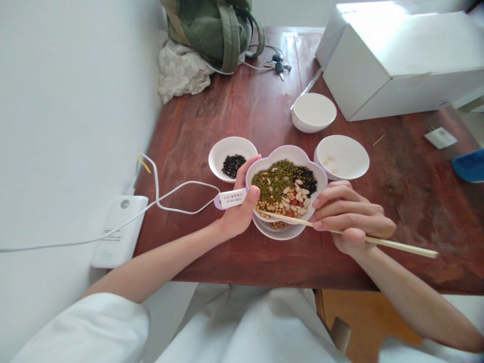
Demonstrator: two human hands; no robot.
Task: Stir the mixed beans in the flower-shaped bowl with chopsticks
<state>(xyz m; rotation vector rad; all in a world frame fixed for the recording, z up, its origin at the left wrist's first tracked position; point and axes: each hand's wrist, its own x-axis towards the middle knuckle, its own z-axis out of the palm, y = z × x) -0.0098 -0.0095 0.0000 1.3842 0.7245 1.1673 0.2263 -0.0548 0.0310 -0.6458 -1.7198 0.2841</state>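
My left hand (242, 206) grips a flower-shaped bowl (286, 151) with a purple rim by its side and labelled handle (231, 198). Inside the bowl lie green mung beans (278, 179), black beans (307, 179), yellow soybeans (264, 205), pale peanuts (300, 194) and a few red pieces. My right hand (351, 217) is closed around chopsticks (401, 245), whose tips reach into the soybeans at the near side of the bowl. Under the bowl, partly hidden, is a white bowl (283, 233) with soybeans.
A white bowl (215, 151) of black beans stands left. Two more white bowls stand right, one (357, 156) with a few pale pieces, one (314, 111) behind it. A white box (359, 80), keys (279, 66), green bag (204, 35), power bank (117, 232) and cable (181, 186) surround them.
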